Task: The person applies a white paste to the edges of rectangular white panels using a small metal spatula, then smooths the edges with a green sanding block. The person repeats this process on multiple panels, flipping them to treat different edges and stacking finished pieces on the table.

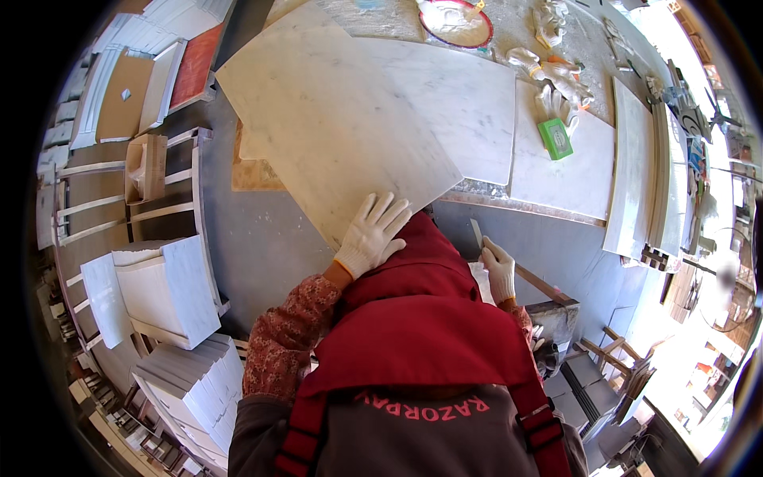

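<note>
Slab (pixel 342 119) lies at 11 o'clock, overlapping a tile (pixel 469 103) on the desk (pixel 381 22). From my remote seat I judge it heavy, stiff and brittle, its smooth face likely slippery. My left hand (pixel 372 234) rests, fingers spread, at its 5 o'clock edge; my right hand (pixel 499 270) is clamped on a blade (pixel 476 232). I'd grasp opposite edges, sparing the corners.

Far right of bench, a green box (pixel 555 138) lies against a pale work glove (pixel 554 105), a red-rimmed basin (pixel 491 33) beyond; at left, an open cardboard carton (pixel 157 163) sits on a slatted rack (pixel 163 211), near stacked pale tiles (pixel 195 393).
</note>
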The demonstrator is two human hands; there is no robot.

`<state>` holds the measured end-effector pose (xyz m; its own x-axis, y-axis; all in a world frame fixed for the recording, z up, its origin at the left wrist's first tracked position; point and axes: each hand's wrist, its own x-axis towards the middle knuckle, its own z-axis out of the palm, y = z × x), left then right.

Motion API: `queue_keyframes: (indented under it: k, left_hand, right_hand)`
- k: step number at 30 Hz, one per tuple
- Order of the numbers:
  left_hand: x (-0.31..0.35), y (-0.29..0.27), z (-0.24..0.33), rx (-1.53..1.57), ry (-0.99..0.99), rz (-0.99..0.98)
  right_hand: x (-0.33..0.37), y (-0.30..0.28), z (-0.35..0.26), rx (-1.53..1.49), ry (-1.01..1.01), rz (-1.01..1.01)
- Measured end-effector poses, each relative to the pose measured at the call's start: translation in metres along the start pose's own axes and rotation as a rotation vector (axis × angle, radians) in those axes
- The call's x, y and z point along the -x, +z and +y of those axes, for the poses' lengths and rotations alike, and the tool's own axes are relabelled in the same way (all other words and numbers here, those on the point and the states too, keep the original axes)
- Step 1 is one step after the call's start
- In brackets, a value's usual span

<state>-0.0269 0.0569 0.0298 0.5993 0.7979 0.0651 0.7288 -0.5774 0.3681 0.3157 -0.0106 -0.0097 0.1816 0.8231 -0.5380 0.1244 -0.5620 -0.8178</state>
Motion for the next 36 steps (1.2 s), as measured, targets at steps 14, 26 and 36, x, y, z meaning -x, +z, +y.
queue_keyframes:
  k: [14, 26, 36]
  left_hand:
    - [-0.146, 0.055, 0.006, -0.131, 0.219, 0.071]
    - [-0.074, 0.034, 0.013, -0.087, 0.190, -0.068]
    - [-0.041, 0.008, 0.023, -0.139, -0.187, 0.226]
  right_hand:
    - [0.039, -0.012, 0.037, 0.008, 0.093, 0.280]
    - [-0.068, 0.011, -0.104, 0.054, -0.305, 0.152]
    - [-0.279, 0.050, -0.262, 0.628, -0.910, 0.196]
